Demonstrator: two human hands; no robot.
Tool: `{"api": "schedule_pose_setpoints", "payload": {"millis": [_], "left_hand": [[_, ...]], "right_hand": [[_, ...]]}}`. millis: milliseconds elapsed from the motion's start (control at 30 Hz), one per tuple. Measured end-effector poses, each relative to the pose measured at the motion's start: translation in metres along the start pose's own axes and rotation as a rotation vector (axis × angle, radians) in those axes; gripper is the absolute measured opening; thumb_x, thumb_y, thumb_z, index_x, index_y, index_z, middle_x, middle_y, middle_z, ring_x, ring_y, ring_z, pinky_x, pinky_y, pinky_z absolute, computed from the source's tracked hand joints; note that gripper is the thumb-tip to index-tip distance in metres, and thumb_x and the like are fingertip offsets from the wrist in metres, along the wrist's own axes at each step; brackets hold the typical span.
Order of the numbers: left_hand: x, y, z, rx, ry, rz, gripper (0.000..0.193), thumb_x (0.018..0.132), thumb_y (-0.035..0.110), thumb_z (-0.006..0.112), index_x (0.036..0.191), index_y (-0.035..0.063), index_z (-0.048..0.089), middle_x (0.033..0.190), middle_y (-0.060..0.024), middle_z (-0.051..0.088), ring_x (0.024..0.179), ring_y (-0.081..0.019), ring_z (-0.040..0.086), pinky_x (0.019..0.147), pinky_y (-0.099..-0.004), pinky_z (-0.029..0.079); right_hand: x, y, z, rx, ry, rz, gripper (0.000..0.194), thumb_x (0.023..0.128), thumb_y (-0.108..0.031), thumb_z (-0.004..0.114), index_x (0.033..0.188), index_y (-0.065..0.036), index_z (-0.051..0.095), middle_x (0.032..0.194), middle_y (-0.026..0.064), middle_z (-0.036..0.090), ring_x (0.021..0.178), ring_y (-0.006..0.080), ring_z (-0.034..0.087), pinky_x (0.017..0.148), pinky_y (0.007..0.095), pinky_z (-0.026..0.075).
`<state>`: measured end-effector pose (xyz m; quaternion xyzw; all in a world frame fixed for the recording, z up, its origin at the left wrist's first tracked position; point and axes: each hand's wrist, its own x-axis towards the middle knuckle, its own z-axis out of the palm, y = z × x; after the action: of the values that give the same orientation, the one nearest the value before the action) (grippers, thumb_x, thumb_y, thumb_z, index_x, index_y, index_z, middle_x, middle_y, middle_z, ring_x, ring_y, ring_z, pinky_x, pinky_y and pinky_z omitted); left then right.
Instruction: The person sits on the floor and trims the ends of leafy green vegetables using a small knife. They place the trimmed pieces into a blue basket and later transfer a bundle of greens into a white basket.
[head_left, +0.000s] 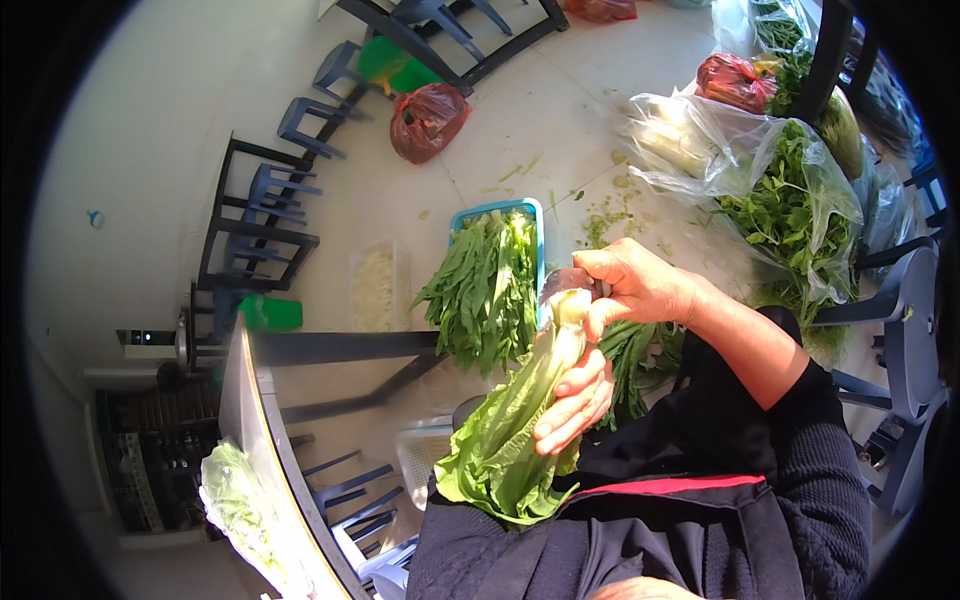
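My left hand (576, 409) wraps around a head of romaine-type leaf lettuce (499, 457), its fingers showing on the right side and its palm hidden behind the leaves. The pale cut stem end points up and away from me, while the leafy tips hang over my lap. In my right hand (630, 281) is a knife, mostly covered by the fingers. Its grey blade (561, 280) lies against the stem end. Just beyond, a blue plastic basket (540, 225) holds long green leaf vegetables (487, 285). More long leaves (626, 360) lie beneath my right forearm.
Plastic bags of leafy greens (787, 202) lie on the floor at right, near a grey-blue chair (911, 330). A tied red bag (429, 121) sits farther off. Left are a table (259, 405), a white basket (381, 289) and several stools (274, 191). Trimmings (611, 217) litter the tiles.
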<state>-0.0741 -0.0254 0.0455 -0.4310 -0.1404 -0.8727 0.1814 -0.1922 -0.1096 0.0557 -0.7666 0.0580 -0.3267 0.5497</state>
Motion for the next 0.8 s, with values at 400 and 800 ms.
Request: {"api": "schedule_pose_setpoints", "payload": {"millis": [400, 800], "left_hand": [[-0.009, -0.003, 0.007, 0.034, 0.002, 0.059, 0.038, 0.108, 0.033, 0.033, 0.104, 0.0003, 0.050, 0.092, -0.0257, 0.072, 0.079, -0.0420, 0.073, 0.064, -0.0494, 0.062], [-0.036, 0.016, -0.003, 0.058, -0.095, -0.015, 0.042, 0.104, 0.039, 0.048, 0.123, 0.0016, 0.047, 0.098, -0.0219, 0.068, 0.086, -0.0390, 0.071, 0.074, -0.0508, 0.061]], "right_hand": [[-0.004, -0.002, 0.018, -0.129, 0.017, -0.057, 0.042, 0.082, -0.040, 0.078, 0.092, -0.004, 0.059, 0.078, 0.0105, 0.067, 0.070, 0.0345, 0.067, 0.064, 0.0363, 0.054], [-0.006, -0.010, 0.039, 0.396, 0.047, 0.331, 0.044, 0.106, -0.039, 0.049, 0.106, 0.001, 0.069, 0.080, 0.0076, 0.071, 0.068, 0.0148, 0.063, 0.065, 0.0310, 0.053]]}}
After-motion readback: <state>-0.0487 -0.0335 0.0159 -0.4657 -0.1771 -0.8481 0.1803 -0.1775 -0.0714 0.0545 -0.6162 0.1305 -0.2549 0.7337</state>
